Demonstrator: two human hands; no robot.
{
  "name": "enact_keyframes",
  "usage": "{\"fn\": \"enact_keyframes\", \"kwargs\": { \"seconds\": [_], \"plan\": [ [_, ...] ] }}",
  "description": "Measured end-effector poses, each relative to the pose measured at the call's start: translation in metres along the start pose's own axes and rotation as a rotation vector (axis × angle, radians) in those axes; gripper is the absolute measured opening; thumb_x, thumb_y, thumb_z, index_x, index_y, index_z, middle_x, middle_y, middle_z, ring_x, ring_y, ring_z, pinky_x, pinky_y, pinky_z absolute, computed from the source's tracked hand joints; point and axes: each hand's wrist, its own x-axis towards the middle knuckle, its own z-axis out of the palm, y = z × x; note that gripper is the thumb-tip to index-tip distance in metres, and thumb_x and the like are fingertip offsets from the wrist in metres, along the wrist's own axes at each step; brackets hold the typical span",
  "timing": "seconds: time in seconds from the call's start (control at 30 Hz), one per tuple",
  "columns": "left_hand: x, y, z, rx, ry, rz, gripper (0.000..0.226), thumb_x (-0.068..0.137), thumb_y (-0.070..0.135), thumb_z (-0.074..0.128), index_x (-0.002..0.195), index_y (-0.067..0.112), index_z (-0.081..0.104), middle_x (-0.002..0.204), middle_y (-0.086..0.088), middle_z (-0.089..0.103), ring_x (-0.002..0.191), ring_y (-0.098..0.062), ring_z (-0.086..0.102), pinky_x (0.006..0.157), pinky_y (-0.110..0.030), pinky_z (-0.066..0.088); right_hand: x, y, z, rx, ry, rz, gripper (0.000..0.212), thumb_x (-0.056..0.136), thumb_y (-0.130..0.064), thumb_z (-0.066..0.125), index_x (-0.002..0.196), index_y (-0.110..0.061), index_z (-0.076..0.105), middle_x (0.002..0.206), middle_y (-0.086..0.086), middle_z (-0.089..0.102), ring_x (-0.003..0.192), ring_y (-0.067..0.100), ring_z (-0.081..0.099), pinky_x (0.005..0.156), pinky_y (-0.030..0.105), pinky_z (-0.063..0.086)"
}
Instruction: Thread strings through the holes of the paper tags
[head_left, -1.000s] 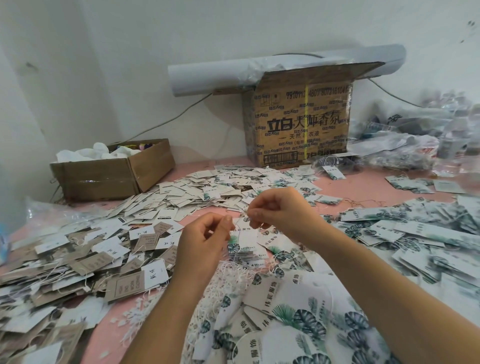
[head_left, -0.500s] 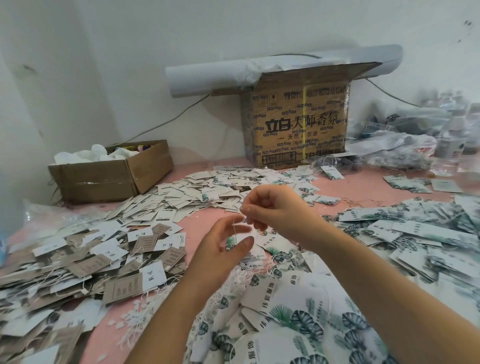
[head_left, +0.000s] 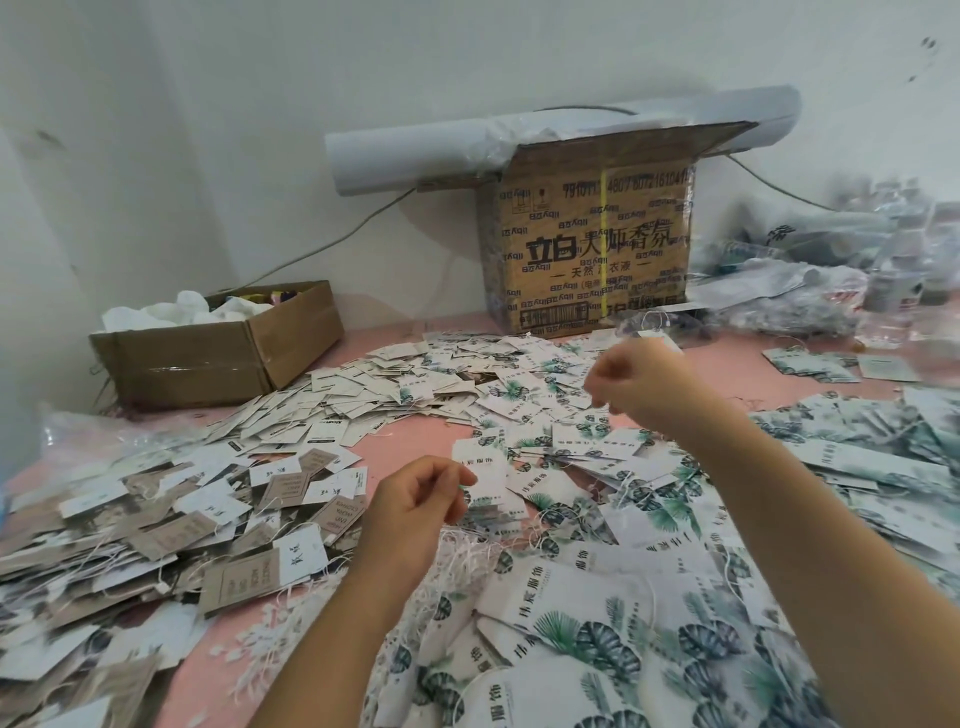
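While the left hand (head_left: 415, 501) pinches a paper tag (head_left: 483, 467) low, the right hand (head_left: 636, 384), fingers curled, sits higher, likely tensioning an unseen string.

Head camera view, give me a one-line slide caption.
Left hand and right hand hover over a pink table heaped with paper tags and white strings.

An open box (head_left: 208, 358) stands in the back left corner of the tabletop (head_left: 415, 441). A tall box (head_left: 592, 249) stands at the back edge, with a roll (head_left: 415, 156) lying on it. Plastic bags (head_left: 779, 296) are in the back right corner. Paper tags (head_left: 415, 384) cover the middle and both sides, and strings (head_left: 467, 556) lie among them near the front edge.
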Motion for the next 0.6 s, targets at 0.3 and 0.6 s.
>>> {"fn": "enact_keyframes", "kwargs": {
  "seconds": [0.3,0.6],
  "plan": [
    [-0.005,-0.006,0.016,0.165,-0.002,0.041,0.025,0.092,0.012,0.055,0.08,0.031,0.065,0.077,0.01,0.069,0.078,-0.007,0.064,0.073,-0.023,0.05,-0.016,-0.023,0.069,0.129,-0.617,-0.262,0.059,0.089,-0.015,0.058,0.139,-0.024,0.028,0.115,0.003,0.056,0.089,0.014,0.063,0.081,0.027,0.053],
    [-0.003,-0.03,0.002,0.368,0.209,0.153,0.032,0.094,0.011,0.05,0.124,0.021,0.046,0.107,0.011,0.059,0.093,-0.007,0.055,0.076,-0.026,0.045,-0.015,-0.007,0.102,-0.437,-0.089,-0.413,0.042,0.094,-0.038,0.046,0.13,-0.018,0.042,0.095,0.005,0.064,0.09,0.025,0.059,0.069,0.032,0.041]
  ]
}}
